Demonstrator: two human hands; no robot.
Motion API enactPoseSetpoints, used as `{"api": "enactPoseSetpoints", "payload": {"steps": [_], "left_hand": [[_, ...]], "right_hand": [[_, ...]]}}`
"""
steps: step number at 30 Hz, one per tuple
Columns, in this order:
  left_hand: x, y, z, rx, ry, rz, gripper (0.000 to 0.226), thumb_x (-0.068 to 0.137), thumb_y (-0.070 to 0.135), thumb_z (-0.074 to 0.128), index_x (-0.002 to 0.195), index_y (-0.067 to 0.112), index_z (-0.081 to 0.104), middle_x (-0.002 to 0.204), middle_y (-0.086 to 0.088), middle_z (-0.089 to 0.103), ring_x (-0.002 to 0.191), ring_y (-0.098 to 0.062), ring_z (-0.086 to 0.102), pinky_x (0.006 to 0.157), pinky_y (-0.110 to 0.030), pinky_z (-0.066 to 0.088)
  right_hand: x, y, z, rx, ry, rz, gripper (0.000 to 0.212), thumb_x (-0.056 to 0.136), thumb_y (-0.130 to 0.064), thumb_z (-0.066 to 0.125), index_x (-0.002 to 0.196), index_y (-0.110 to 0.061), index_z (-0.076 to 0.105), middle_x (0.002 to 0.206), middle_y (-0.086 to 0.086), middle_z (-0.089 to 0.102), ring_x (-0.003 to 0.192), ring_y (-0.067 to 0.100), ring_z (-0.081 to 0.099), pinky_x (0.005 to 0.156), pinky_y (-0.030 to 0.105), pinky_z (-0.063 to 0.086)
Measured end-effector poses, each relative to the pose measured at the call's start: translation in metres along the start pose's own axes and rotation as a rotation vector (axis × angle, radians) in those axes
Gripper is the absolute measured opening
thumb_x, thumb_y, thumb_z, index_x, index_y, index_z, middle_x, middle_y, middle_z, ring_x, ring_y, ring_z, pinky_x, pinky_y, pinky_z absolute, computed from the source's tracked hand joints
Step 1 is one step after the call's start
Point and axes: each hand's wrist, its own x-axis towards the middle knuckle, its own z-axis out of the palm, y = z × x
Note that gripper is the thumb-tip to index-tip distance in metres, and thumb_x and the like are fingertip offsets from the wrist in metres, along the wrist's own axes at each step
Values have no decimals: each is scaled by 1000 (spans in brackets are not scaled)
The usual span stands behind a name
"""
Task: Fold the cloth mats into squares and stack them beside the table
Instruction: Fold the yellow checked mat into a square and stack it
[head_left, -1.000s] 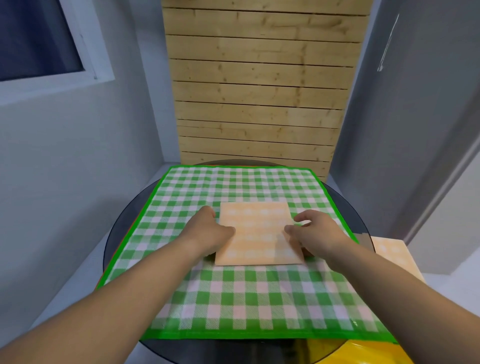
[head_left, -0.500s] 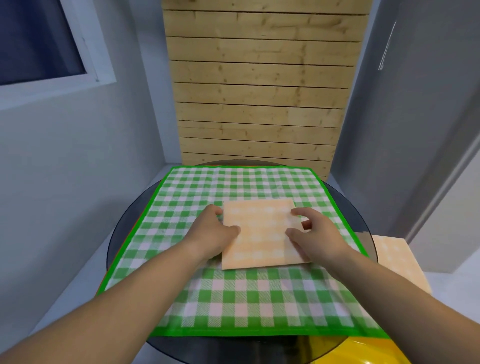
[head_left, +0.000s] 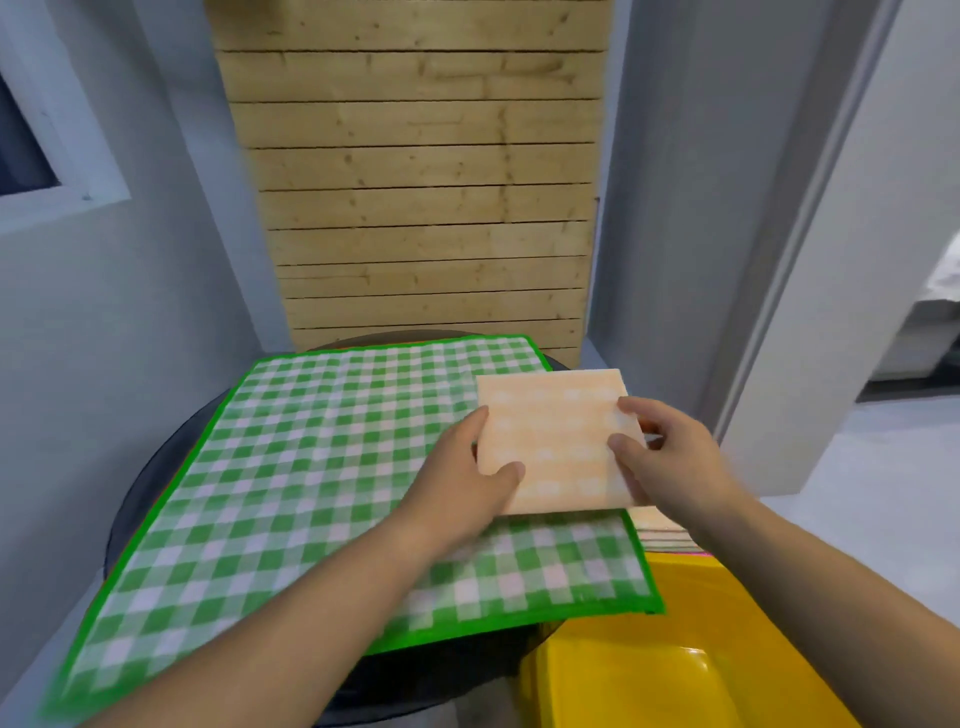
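In the head view, the folded pale-orange checked cloth square (head_left: 556, 441), pinched at its sides by the left hand (head_left: 457, 483) and right hand (head_left: 670, 457), has been carried from the middle of the flat green-checked cloth mat (head_left: 322, 467) to that mat's right edge, likely bound for the folded orange stack (head_left: 665, 535) just beyond it.

Bare forearms (head_left: 291, 613) lead to a bare left hand (head_left: 457, 486) and right hand (head_left: 672, 462).
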Motion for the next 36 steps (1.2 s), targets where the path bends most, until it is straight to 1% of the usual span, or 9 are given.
{"api": "enactPoseSetpoints", "payload": {"steps": [2,5,8,13,18,24,29,33,36], "left_hand": [[8,10,32,6,8,30,76,96,30,63,159,25,22,150,5,43,134,-15,48,114,-42,42],[16,30,92,-18,31,84,74,96,31,58,160,25,21,157,6,31,142,-16,38,118,-41,37],[18,49,162,-59,36,124,75,99,25,56,161,24,13,162,9,20,144,-15,31,120,-37,32],[22,47,253,-137,-30,0,79,102,29,53,162,22,3,168,11,1,154,-18,5,124,-34,14],[46,17,292,-144,-15,-72,79,101,33,54,161,29,2,167,11,7,152,-22,14,122,-45,30],[83,-22,307,-76,82,-81,75,102,34,52,161,31,5,167,10,7,153,-19,13,122,-42,28],[123,-59,303,4,112,-96,72,100,37,54,160,30,16,161,4,24,147,-21,25,120,-47,30],[147,-76,302,11,100,-112,78,89,57,47,159,34,20,159,5,31,145,-20,29,118,-51,34],[160,-87,306,-51,73,-130,79,81,66,42,154,42,22,156,9,37,140,-21,41,109,-51,45]], "right_hand": [[4,9,-24,20,35,39,42,96,-20,59,137,-28,53,119,0,60,91,19,65,74,43,62],[10,23,-65,10,118,89,41,97,-20,58,136,-27,53,126,-1,54,104,28,61,80,50,60],[15,45,-107,2,182,133,39,98,-16,55,136,-23,53,123,-3,48,104,28,57,75,46,60],[21,106,-147,-123,239,195,38,96,-19,55,134,-23,57,127,3,56,101,30,62,80,52,60],[41,156,-144,-208,181,194,38,98,-23,52,136,-23,54,134,5,56,108,30,61,87,50,57],[85,192,-115,-267,108,162,41,99,-23,50,140,-19,51,140,6,54,119,29,57,98,43,52],[121,214,-89,-311,64,152,42,100,-25,49,142,-21,48,145,4,50,122,29,55,94,43,52],[146,227,-71,-420,62,114,43,100,-30,48,142,-20,48,144,4,50,122,28,55,97,40,49],[158,237,-60,-425,48,132,45,99,-37,50,142,-22,48,144,2,50,119,28,58,95,44,51]]}}
